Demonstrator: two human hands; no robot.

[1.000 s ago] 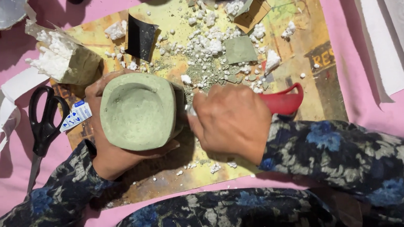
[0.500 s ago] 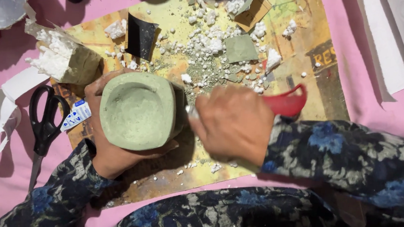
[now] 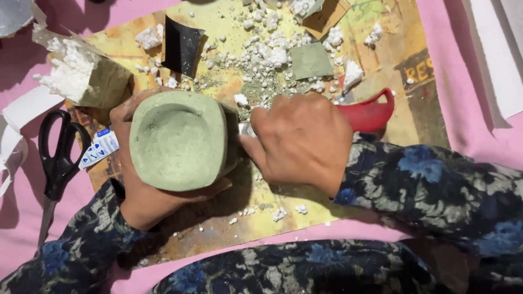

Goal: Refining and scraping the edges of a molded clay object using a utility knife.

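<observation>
Pink cloth under a crumb-strewn board; left hand cups a green bowl, right hand clenches a red-handled tool against it.

Left hand cups under the green bowl, fingers wrapped around it; right hand is fisted just right of the bowl, knuckles up.

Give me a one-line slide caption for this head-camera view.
Left hand cradles a green hollowed block while the right hand works its side with a red-handled tool.
</observation>
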